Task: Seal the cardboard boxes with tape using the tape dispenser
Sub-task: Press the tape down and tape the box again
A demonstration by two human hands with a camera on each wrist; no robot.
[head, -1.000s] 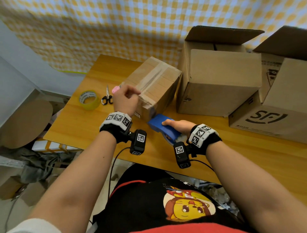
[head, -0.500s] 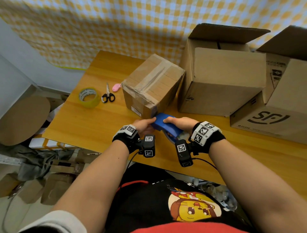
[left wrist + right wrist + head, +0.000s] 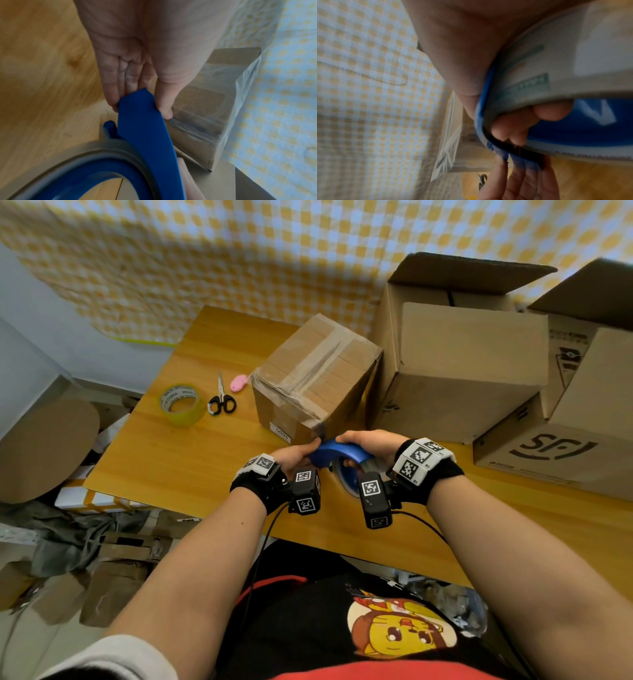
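Two readable markings: "SF" box [image 3: 555, 446], "6009" label [image 3: 281, 434]

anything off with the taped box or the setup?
Tape on the small box is wrinkled, with loose film bunched at its near corner by the tape dispenser. The two big boxes stand open, unsealed.

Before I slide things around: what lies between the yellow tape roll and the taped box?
In the head view, black-handled scissors and a small pink object lie between the yellow tape roll and the taped box.
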